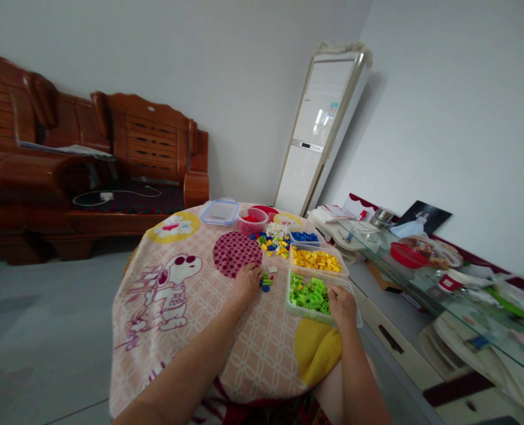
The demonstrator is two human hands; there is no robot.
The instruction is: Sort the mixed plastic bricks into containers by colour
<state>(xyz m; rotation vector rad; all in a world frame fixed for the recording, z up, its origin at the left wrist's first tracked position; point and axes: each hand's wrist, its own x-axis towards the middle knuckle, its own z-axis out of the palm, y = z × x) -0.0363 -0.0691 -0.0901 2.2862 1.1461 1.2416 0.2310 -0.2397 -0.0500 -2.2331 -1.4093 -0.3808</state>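
My left hand [246, 283] rests on the tablecloth with its fingers curled, beside a few loose toy bricks [266, 283] in green, blue and white. What its fingertips hold, if anything, is hidden. At the right side of a clear container [293, 308] of green toy bricks [310, 294], my right hand [344, 304] has its fingers bent together over the bricks. Anything between those fingers is too small to make out. Behind the green bricks is a container of yellow toy bricks [317, 260]. A mixed pile of bricks [276, 245] lies farther back on the cloth.
A container of blue bricks [305, 236], white bricks [277, 229] and a round tub [253, 221] with red pieces stand at the back. A clear lid [220, 212] lies at the far left of the round table. A cluttered glass-topped cabinet [425, 289] runs along the right.
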